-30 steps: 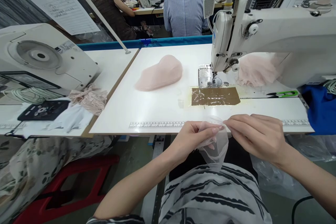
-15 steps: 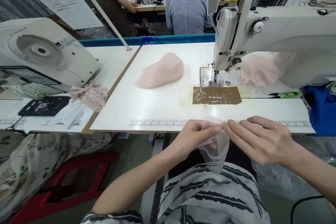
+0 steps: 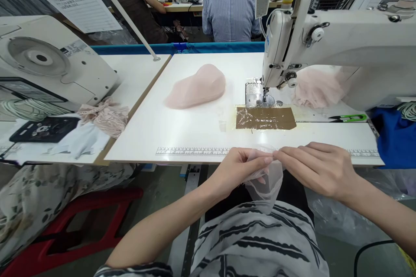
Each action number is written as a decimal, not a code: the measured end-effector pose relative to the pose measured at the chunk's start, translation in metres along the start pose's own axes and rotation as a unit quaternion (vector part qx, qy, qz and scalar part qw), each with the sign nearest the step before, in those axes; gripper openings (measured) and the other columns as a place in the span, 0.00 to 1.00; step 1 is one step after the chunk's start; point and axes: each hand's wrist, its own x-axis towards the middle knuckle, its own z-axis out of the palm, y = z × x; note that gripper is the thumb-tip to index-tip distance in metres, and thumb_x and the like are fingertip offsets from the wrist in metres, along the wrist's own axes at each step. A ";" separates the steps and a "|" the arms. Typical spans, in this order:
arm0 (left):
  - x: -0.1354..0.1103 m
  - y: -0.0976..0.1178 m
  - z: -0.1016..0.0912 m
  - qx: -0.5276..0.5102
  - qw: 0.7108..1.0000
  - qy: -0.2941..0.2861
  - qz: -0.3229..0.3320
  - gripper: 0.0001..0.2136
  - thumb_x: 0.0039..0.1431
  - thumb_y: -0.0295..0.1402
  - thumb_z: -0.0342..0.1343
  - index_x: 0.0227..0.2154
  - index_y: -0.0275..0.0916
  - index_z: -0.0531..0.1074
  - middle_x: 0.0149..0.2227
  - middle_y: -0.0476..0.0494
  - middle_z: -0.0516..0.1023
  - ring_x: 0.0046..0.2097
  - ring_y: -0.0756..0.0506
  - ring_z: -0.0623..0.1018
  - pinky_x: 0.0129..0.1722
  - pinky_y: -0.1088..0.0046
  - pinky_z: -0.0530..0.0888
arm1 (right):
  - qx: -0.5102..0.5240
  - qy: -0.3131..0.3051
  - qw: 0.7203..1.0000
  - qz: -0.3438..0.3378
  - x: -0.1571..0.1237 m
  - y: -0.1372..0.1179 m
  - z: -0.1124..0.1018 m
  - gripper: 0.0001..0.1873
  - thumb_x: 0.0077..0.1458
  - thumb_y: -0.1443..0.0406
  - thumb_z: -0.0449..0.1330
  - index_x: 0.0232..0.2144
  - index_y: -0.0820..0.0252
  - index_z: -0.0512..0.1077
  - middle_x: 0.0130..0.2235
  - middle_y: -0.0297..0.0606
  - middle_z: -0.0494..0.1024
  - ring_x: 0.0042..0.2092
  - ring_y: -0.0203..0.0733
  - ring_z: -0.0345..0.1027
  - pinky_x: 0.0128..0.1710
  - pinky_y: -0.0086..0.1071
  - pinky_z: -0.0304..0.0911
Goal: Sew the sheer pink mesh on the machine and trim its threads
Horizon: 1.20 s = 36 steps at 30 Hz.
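Observation:
At the front edge of the sewing table (image 3: pixel 188 132), my left hand (image 3: pixel 238 166) pinches a piece of sheer pale fabric (image 3: pixel 268 184) between thumb and fingers. My right hand (image 3: pixel 320 169) meets it from the right, its fingertips pressed together on the same fabric's edge. The loose part of the cloth hangs down over my lap. Beyond my hands stands a white sewing machine (image 3: pixel 312 43), its needle and presser foot above the metal plate. A pink sheer fabric piece (image 3: pixel 198 86) lies flat on the table to the left.
Gathered pink fabric (image 3: pixel 318 88) lies under the machine arm, near green-handled thread snips (image 3: pixel 349 118). Brown tape (image 3: pixel 265 118) covers the table before the needle. Another machine (image 3: pixel 52 60) stands left, above a red stool (image 3: pixel 87 220). Two people sit beyond the blue edge (image 3: pixel 224 47).
The view has shifted slightly, so the table and machine appear a little further left. Both hands keep their pinch on the fabric, almost unmoved.

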 end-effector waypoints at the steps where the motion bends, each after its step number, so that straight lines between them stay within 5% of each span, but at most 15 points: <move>1: 0.000 0.000 0.000 0.000 1.000 0.000 -0.001 0.14 0.54 0.43 0.62 0.30 0.35 0.79 0.25 0.48 0.71 0.27 0.54 0.70 0.29 0.79 0.72 | -0.010 0.002 1.000 -0.013 0.000 0.000 0.000 0.08 0.54 0.74 0.62 0.39 0.66 0.73 0.34 0.38 0.81 0.30 0.35 0.72 0.28 0.30 0.64; 7: 0.002 -0.001 0.001 0.003 1.000 0.002 -0.003 0.14 0.54 0.43 0.62 0.29 0.35 0.79 0.26 0.48 0.71 0.28 0.53 0.70 0.31 0.77 0.73 | -0.065 0.014 0.994 -0.084 0.000 0.001 -0.001 0.06 0.53 0.73 0.62 0.36 0.66 0.74 0.32 0.40 0.81 0.30 0.38 0.72 0.27 0.31 0.64; 13: 0.002 0.003 0.002 0.001 1.000 0.007 -0.011 0.13 0.53 0.42 0.63 0.36 0.37 0.80 0.23 0.50 0.71 0.26 0.54 0.69 0.29 0.79 0.72 | 0.110 0.027 0.978 0.174 -0.001 0.004 -0.001 0.07 0.53 0.74 0.60 0.33 0.58 0.69 0.27 0.29 0.77 0.23 0.29 0.66 0.22 0.26 0.59; 19: 0.001 0.004 0.002 0.008 1.000 0.009 -0.014 0.14 0.53 0.43 0.63 0.38 0.40 0.80 0.25 0.49 0.72 0.28 0.53 0.71 0.30 0.79 0.72 | 0.075 0.013 0.981 0.181 -0.009 0.007 -0.005 0.10 0.52 0.76 0.61 0.34 0.58 0.70 0.30 0.28 0.79 0.26 0.31 0.70 0.25 0.26 0.61; 22: -0.001 0.005 0.001 0.030 0.999 0.025 -0.012 0.12 0.53 0.43 0.62 0.31 0.39 0.80 0.26 0.47 0.74 0.34 0.49 0.75 0.33 0.77 0.73 | -0.028 -0.004 0.980 0.195 -0.027 0.027 -0.008 0.10 0.52 0.73 0.62 0.37 0.57 0.72 0.34 0.30 0.81 0.30 0.34 0.73 0.24 0.27 0.60; 26: -0.004 0.002 -0.003 0.047 0.998 0.042 -0.020 0.17 0.53 0.45 0.62 0.19 0.37 0.75 0.27 0.43 0.76 0.41 0.44 0.76 0.35 0.75 0.73 | -0.195 -0.077 0.941 0.265 -0.070 0.071 -0.015 0.09 0.54 0.72 0.59 0.38 0.57 0.73 0.38 0.38 0.80 0.33 0.43 0.73 0.16 0.30 0.50; 31: -0.005 -0.012 -0.005 0.024 0.998 0.034 -0.042 0.15 0.53 0.44 0.62 0.20 0.38 0.74 0.24 0.47 0.74 0.31 0.49 0.74 0.37 0.74 0.73 | -0.207 -0.115 0.936 0.259 -0.117 0.104 -0.011 0.16 0.57 0.74 0.52 0.46 0.59 0.71 0.38 0.43 0.80 0.36 0.48 0.73 0.18 0.31 0.57; 36: -0.007 -0.022 0.004 -0.001 0.999 0.029 -0.030 0.15 0.56 0.43 0.60 0.22 0.38 0.75 0.24 0.46 0.74 0.33 0.49 0.74 0.37 0.75 0.72 | -0.164 -0.135 0.952 0.221 -0.125 0.113 0.000 0.16 0.59 0.74 0.49 0.43 0.58 0.73 0.36 0.43 0.79 0.37 0.50 0.74 0.27 0.37 0.64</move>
